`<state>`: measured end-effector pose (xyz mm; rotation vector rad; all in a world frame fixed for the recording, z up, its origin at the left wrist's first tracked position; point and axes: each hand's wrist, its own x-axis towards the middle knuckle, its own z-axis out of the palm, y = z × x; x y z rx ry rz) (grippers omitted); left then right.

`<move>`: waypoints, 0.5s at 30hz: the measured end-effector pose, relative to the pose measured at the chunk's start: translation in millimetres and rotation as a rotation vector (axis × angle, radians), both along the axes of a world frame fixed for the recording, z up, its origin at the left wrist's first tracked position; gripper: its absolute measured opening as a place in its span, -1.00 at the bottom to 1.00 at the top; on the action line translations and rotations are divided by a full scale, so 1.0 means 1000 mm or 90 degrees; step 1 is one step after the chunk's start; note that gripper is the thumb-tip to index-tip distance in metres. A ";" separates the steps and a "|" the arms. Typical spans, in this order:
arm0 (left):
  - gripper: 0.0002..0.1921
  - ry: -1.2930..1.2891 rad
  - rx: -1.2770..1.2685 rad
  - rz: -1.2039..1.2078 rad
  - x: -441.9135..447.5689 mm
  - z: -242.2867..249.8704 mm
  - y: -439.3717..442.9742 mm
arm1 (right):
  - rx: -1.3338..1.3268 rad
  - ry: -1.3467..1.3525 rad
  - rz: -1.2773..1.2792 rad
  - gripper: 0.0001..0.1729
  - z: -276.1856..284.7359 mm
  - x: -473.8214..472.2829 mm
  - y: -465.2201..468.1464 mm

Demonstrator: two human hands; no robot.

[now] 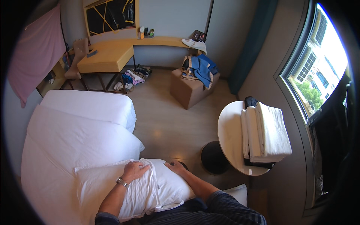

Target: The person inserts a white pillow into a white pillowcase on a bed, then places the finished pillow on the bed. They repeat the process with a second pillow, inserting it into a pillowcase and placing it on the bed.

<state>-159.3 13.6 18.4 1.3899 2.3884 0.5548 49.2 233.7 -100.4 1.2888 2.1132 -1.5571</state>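
Observation:
A white pillow (pixel 171 182) lies across the near edge of the bed, against my body, partly inside a white pillowcase (pixel 101 180). The case covers its left part, and its open hem runs across the pillow between my hands. My left hand (pixel 136 171), with a metal-band watch on the wrist, rests on the case near that hem, with some cloth under its fingers. On the bare right part of the pillow, at its far edge, lies my right hand (pixel 176 168); its fingertips touch the pillow, and whether it grips is unclear.
The white-covered bed (pixel 70 132) fills the left. At right, folded white linens (pixel 272 132) stack on a round table (pixel 229 132) beside the window. Farther off stand a brown ottoman (pixel 182 90) with blue clothing, a wooden desk (pixel 107 56), a chair (pixel 77 59) and a floor pile of clothes (pixel 135 77).

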 end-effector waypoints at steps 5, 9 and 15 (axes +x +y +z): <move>-0.26 0.063 -0.182 -0.103 0.011 0.014 0.026 | -0.062 0.002 0.033 0.49 0.046 0.020 -0.014; -0.32 0.088 -0.266 -0.091 0.024 0.015 0.043 | -0.089 -0.010 0.031 0.55 0.056 0.027 -0.029; -0.56 0.110 -0.276 -0.136 0.026 0.008 0.059 | -0.260 0.051 0.026 0.38 0.063 0.050 -0.046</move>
